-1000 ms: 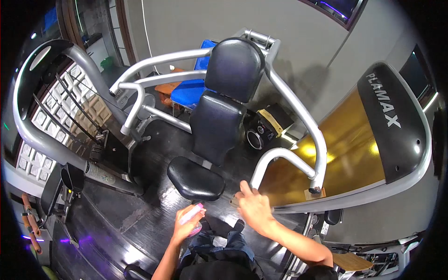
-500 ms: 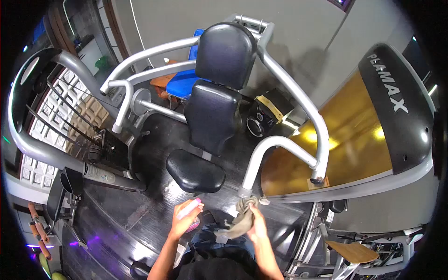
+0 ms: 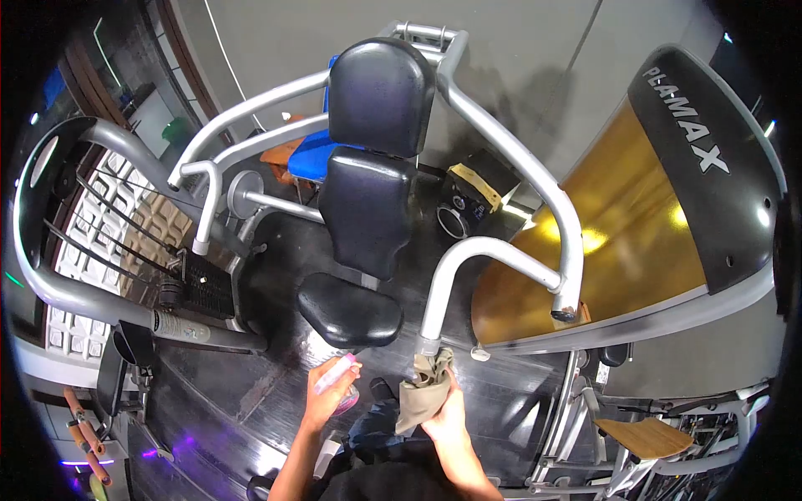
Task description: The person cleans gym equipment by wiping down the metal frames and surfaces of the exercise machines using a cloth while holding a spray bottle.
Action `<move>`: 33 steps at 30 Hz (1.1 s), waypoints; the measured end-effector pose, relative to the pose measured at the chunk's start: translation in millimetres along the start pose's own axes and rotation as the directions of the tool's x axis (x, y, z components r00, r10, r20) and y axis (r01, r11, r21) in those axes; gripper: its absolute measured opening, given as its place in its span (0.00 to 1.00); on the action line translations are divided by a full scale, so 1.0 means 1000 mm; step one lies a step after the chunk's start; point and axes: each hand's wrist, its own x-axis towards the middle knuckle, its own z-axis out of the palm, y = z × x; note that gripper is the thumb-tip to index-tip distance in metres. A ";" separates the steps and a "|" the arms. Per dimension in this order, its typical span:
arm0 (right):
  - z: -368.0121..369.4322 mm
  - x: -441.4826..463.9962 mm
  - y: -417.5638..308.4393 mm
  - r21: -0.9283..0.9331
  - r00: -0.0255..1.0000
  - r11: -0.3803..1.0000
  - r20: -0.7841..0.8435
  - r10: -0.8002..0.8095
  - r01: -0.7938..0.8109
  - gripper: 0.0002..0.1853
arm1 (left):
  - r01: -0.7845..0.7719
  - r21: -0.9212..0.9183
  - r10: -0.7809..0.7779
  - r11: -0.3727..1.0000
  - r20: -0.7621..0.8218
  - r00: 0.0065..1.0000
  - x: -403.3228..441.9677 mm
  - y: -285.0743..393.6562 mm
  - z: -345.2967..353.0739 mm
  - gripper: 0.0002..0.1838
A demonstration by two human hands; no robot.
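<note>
My left hand (image 3: 322, 402) is wrapped round a spray bottle with a pink and white head (image 3: 336, 373); its pinkish clear body shows partly below the fingers. In my right hand (image 3: 449, 417) is an olive-grey cloth (image 3: 422, 402), bunched at the top and hanging down. The cloth touches the lower end of the machine's curved silver handle (image 3: 443, 280) and covers its tip. The black seat pad (image 3: 349, 311) lies just ahead of my left hand, below the black backrest (image 3: 368, 209). Small wet-looking spots dot the pads.
On the right stands a gold and black machine panel (image 3: 597, 234). At left are a weight stack (image 3: 207, 284) and a grey frame (image 3: 83, 301). A black speaker box (image 3: 472, 196) and a blue chair (image 3: 311, 157) are behind the seat. A wooden board (image 3: 647, 436) sits lower right.
My right hand has brought the cloth up against the handle's end, and the cloth now hangs wider there. The left hand keeps the bottle, almost unmoved. The view has shifted slightly.
</note>
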 end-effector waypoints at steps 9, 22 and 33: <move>0.000 0.035 0.021 -0.057 0.995 0.997 -0.082 0.051 -0.055 0.20 | -0.031 -0.032 0.031 0.999 -0.023 0.999 -0.004 -0.001 0.003 0.09; 0.022 -0.027 -0.036 -0.232 0.974 0.950 0.048 0.223 -0.207 0.21 | -0.135 0.053 0.142 0.989 -0.198 0.970 -0.027 0.049 0.011 0.11; 0.130 0.017 -0.046 -0.385 0.988 0.922 0.123 0.094 -0.040 0.25 | -0.329 0.200 0.370 0.923 -0.223 0.902 -0.014 0.100 0.011 0.15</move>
